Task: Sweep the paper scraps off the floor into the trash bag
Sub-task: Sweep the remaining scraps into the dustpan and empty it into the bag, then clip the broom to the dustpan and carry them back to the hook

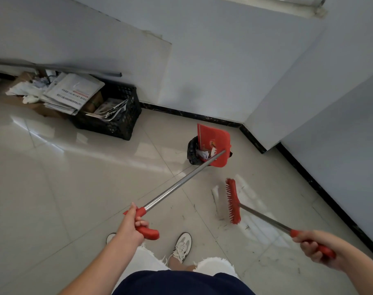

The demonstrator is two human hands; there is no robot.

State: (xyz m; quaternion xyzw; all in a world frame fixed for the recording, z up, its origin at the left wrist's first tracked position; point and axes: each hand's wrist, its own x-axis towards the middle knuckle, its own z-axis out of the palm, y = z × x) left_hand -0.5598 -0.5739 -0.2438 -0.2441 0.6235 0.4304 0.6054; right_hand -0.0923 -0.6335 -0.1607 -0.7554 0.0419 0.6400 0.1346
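Observation:
My left hand (136,222) grips the red handle of a long metal-shafted dustpan (215,143). The red pan is tipped up over a small black trash bag (192,150) that stands on the tiled floor near the wall corner. White paper scraps (203,154) show inside the bag's mouth. My right hand (313,245) holds the red grip of a broom. Its red brush head (232,201) hovers at floor level right of the bag, bristles pointing left. Small dark specks lie on the tiles around the brush.
A black plastic crate (115,116) stuffed with newspapers stands against the left wall, with loose papers and cardboard (32,90) piled beside it. White walls with a black baseboard (309,179) close the right side. My feet in white sneakers (182,245) are below.

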